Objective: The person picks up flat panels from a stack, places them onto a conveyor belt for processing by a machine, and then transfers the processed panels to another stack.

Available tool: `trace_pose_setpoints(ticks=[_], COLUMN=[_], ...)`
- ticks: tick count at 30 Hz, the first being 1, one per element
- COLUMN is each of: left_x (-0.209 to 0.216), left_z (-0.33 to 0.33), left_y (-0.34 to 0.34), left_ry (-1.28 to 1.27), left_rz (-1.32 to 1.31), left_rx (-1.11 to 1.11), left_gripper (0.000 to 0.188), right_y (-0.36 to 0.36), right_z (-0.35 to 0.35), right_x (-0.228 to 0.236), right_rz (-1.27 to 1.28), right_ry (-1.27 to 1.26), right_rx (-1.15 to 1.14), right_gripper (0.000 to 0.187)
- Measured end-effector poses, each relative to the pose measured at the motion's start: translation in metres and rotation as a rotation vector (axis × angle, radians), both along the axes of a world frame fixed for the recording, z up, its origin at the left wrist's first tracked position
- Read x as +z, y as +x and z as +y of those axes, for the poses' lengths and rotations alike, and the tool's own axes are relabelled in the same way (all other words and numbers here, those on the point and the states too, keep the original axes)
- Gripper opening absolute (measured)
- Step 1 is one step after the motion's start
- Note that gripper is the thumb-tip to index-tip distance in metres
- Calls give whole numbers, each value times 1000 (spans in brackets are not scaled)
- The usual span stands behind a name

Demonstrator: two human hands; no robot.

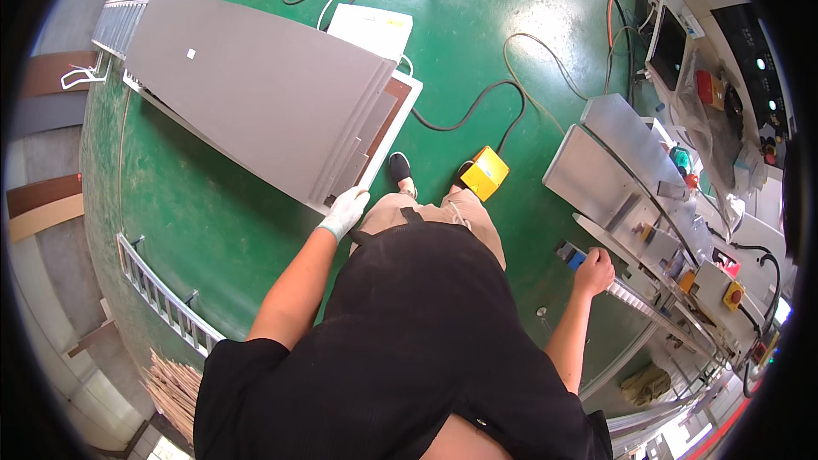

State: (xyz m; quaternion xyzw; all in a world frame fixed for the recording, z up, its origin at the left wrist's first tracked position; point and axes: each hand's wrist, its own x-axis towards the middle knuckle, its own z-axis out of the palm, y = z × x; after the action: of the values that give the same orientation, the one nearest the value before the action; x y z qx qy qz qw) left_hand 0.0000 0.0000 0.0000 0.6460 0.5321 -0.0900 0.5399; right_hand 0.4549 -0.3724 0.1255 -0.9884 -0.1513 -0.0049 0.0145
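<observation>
Passing room for a hand above green floor (530, 213), between grey panels (256, 85) and metal plate (584, 175) — yellow foot pedal (486, 173) and black cable (452, 129) lying low across it

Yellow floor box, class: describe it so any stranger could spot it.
On the green floor, right of the big grey panel, find the person's right shoe. The yellow box sits beside it, with a black cable behind. Unlike the yellow button housing on the machine, it stands on the floor.

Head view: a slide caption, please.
Gloved left hand at the grey panels, bare right hand by a blue part, yellow box on green floor.
</observation>
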Motion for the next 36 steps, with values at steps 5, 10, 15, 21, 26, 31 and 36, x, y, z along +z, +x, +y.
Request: trace_pose_setpoints(ticks=[5,10,15,21,26,31,36], left_x=[-34,-47,-46,-24,-13,-24,-45], left_z=[5,24,58,81,71,55,39], left_y=[-87,-100,-52,26,49,10,-36], left_ry=[-71,-118,-111,90,26,-69,-34], left_rz=[235,291,216,58,6,72,86], left_rx=[-82,-327,-195,-263,-239,-141,-12], left_gripper=[44,44,35,42,41,43,43], right_y=[-16,-5,-8,-9,-4,-7,33], right_z=[4,-12,-17,4,11,93,153], right_x=[-14,-20,-30,-16,-14,42,94], right_rz=[-22,-79,-219,-159,-23,169,44], right_ry=[65,39,105,-73,0,741,821], right_rx=[-15,54,76,26,-82,3,297], right_gripper=[28,24,25,23,27,21,11])
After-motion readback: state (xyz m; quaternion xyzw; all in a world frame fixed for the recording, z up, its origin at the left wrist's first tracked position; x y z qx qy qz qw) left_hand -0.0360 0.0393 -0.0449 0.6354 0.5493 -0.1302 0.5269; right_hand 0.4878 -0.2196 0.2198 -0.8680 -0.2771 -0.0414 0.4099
